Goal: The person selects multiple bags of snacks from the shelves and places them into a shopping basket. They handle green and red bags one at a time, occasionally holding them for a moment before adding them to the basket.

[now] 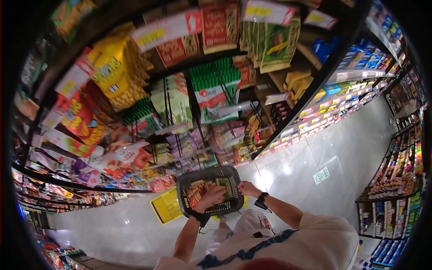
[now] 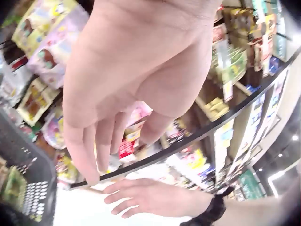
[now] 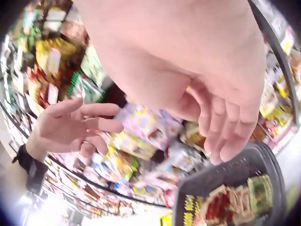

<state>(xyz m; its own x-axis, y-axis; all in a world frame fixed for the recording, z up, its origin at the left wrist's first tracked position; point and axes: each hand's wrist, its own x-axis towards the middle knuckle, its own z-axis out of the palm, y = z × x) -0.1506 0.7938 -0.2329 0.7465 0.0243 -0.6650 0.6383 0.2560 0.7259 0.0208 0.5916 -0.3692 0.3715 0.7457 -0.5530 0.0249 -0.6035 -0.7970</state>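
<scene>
A dark basket holds red-and-white packets and a green packet. In the head view my left hand is over the packets, and my right hand is by the basket's right rim. My left hand hangs with relaxed fingers in its wrist view, beside the basket, and nothing shows in it. Above the basket's rim, my right hand has loosely bent fingers. I cannot tell whether it touches the rim.
A yellow basket stands on the floor beside the dark one. Snack bags hang and lie on the shelves ahead. A floor sign lies in the aisle to the right, with more shelves beyond.
</scene>
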